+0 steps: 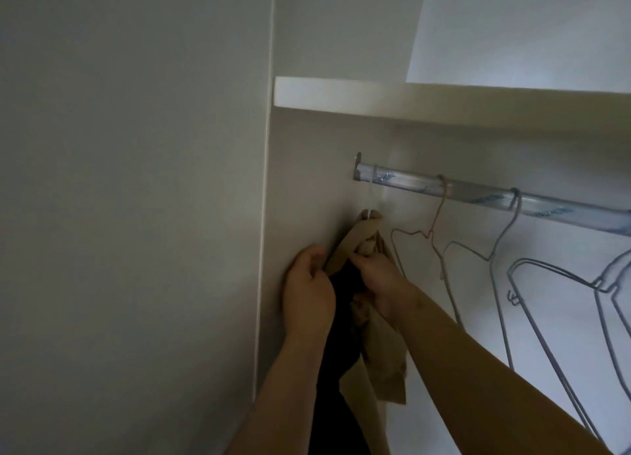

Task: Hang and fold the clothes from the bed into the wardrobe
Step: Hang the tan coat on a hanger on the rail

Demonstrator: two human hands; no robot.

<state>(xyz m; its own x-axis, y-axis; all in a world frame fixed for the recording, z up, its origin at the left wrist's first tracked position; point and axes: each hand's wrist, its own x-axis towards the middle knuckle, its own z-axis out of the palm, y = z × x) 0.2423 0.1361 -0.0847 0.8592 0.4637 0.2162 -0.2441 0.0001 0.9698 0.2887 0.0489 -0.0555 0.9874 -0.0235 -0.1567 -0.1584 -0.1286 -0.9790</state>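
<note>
A tan wooden hanger (351, 241) hangs by its hook from the far left end of the silver wardrobe rail (478, 191). A garment, black on one side (336, 345) and tan on the other (384, 348), drapes from it. My left hand (309, 292) grips the hanger's left arm and the black cloth. My right hand (379, 277) pinches the tan fabric just under the hanger's neck.
Several bare wire hangers (440, 249) hang on the rail to the right. A white shelf (409, 98) runs above the rail. The wardrobe's left side wall (300, 198) stands right beside the hanging garment.
</note>
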